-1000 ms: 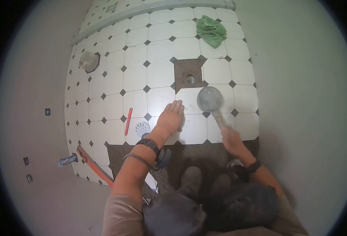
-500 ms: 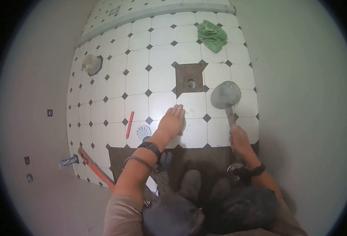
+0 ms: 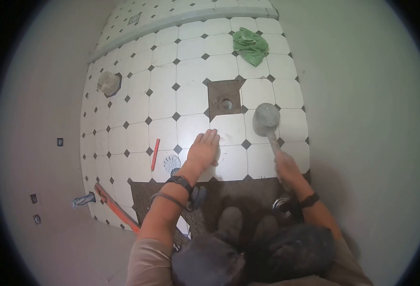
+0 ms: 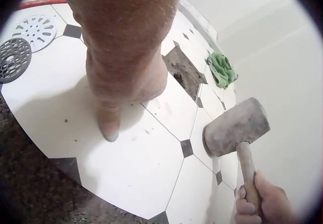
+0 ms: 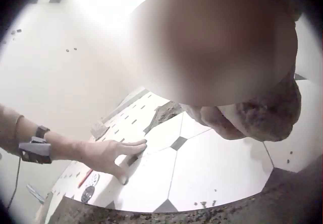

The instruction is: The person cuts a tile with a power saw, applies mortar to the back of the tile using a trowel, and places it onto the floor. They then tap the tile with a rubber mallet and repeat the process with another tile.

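The left hand (image 3: 203, 151) rests with straight fingers on a white floor tile (image 3: 231, 159), near the front edge of the tiling. In the left wrist view its thumb (image 4: 109, 128) touches the tile. The right hand (image 3: 286, 167) grips the handle of a rubber mallet (image 3: 266, 119). The mallet's grey head is over the tiles to the right of the left hand; in the left wrist view the head (image 4: 237, 127) looks close to the surface, and whether it touches I cannot tell. A blurred shape hides much of the right wrist view.
A square gap with a drain hole (image 3: 226, 104) lies ahead, with a green cloth (image 3: 251, 46) beyond. A red pencil-like stick (image 3: 155, 155) and a round drain grate (image 3: 172, 163) lie left. An orange level (image 3: 117, 207) is at lower left; dark bare floor (image 3: 238, 193) borders the knees.
The mallet has swung right and then slightly back left, its head turning, with the right hand gripping it throughout. The left hand has stayed on the tile. The head view has shifted slightly.
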`<act>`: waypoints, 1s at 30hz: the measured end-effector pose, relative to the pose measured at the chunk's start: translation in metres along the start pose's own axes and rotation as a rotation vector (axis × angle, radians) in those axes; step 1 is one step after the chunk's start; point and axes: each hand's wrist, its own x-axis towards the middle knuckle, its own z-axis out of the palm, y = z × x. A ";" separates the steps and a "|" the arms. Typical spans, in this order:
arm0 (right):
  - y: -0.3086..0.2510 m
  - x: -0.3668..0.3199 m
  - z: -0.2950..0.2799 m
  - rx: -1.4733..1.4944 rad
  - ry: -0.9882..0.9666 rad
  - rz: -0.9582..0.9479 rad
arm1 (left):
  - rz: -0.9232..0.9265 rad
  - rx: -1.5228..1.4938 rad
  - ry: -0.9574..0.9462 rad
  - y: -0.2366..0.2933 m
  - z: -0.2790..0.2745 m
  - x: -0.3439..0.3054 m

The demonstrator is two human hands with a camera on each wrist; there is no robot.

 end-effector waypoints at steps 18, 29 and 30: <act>0.001 0.014 0.000 0.127 0.064 0.014 | -0.097 -0.033 0.024 0.003 -0.010 -0.006; 0.091 0.040 -0.021 -0.472 0.296 -0.299 | -0.465 -0.521 0.207 0.028 -0.015 -0.076; 0.078 0.025 -0.019 -0.524 0.340 -0.255 | -0.552 -0.597 0.323 0.028 -0.016 -0.091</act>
